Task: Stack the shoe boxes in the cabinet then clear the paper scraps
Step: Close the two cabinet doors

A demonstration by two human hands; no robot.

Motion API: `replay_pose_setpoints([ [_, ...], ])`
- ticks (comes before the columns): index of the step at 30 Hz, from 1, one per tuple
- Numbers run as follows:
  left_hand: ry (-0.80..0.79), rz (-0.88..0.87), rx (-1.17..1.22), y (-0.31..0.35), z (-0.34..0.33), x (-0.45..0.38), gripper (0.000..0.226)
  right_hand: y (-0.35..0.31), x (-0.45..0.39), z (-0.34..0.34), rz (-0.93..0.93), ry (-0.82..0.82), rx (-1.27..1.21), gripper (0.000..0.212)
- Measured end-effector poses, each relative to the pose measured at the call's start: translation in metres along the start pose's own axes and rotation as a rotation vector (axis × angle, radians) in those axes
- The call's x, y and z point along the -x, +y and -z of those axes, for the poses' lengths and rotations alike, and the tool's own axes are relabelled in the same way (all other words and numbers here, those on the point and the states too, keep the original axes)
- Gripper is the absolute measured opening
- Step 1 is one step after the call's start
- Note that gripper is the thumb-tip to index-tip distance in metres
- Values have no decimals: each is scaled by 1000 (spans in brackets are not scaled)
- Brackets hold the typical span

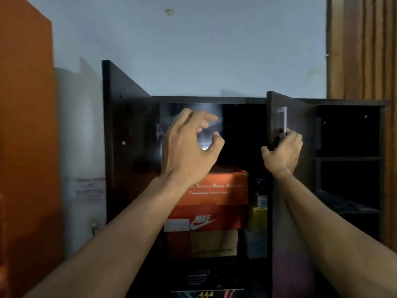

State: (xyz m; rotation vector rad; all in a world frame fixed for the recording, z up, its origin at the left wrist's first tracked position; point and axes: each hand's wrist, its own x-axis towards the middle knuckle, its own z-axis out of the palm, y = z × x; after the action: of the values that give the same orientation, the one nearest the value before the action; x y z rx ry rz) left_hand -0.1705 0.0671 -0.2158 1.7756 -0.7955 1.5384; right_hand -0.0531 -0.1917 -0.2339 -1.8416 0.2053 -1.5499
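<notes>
Cabinet [214, 100]: dark, both doors swung open for loading.
Right door [279, 117]: right hand [283, 151] grips its edge, probably steadying it.
Shoe boxes [212, 203]: orange ones stacked in the cabinet's left bay, darker boxes beneath.
Left hand [189, 147]: above the stack, fingers spread and half-curled, holding nothing.
Paper scraps: none visible.

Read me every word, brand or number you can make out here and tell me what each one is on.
"NIKE", with the swoosh logo: front of the orange shoe box in the cabinet.
White lettering on the upper orange box: too blurred to read.
White label left of the logo: too blurred.
Print on the black box lower down: too blurred.
Reddish writing on the white panel left of the cabinet: too blurred.
</notes>
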Motion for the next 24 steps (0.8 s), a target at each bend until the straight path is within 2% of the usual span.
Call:
replay_pose_setpoints([
  [3,228,-70,-111,-1,56,-6,24,-5,-2,-9,-12,-29,31,68],
  [5,320,-40,-243,-11,82,-7,32,-8,-2,-11,-21,-33,57,71],
  [8,293,184,-478,-38,105,-8,55,-8,-6,-11,-27,-69,69,73],
  [9,265,270,-488,-49,108,-7,61,-9,-7,-11,-22,-88,67,73],
  [12,169,517,-221,-63,103,-4,58,-9,-8,-10,13,-125,28,69],
  [14,186,618,3,-67,93,-1,53,-6,-10,-10,-2,-133,-57,56],
  [18,428,739,350,-73,77,-3,58,12,-22,-11,-8,-158,-207,39],
  [21,461,812,594,-62,49,-3,33,22,-28,-10,-27,-223,-225,32],
  [24,441,800,670,-41,4,-2,25,28,-35,-11,-54,-280,-280,27],
])
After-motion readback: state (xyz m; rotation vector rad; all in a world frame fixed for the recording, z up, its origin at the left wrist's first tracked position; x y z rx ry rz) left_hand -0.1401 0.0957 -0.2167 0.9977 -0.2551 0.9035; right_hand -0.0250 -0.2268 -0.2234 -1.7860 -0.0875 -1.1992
